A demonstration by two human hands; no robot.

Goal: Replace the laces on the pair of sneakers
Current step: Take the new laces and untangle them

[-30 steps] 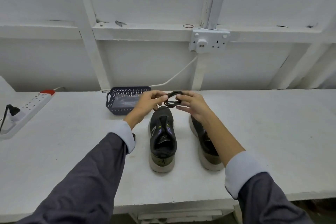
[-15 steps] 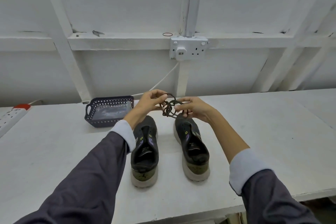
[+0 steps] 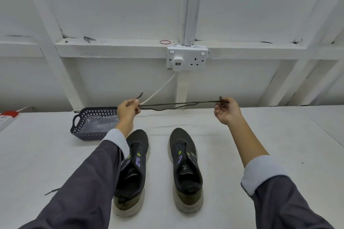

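Two dark sneakers stand side by side on the white table, toes away from me, with no laces in their eyelets: the left sneaker (image 3: 135,169) partly under my left sleeve, the right sneaker (image 3: 186,169) in full view. Above them a dark lace (image 3: 176,105) stretches almost level between my hands, doubled into two strands. My left hand (image 3: 128,110) pinches one end, whose tip sticks up past the fingers. My right hand (image 3: 226,110) pinches the other end.
A dark perforated basket (image 3: 81,126) with clear plastic inside sits at the back left. A wall socket (image 3: 187,58) with a white cable hangs behind. A power strip (image 3: 6,117) lies at the far left. Another dark lace end (image 3: 52,191) shows by my left sleeve.
The lace was a coiled bundle held between both hands above the shoes. My hands have moved apart and pulled it out into a long doubled line.
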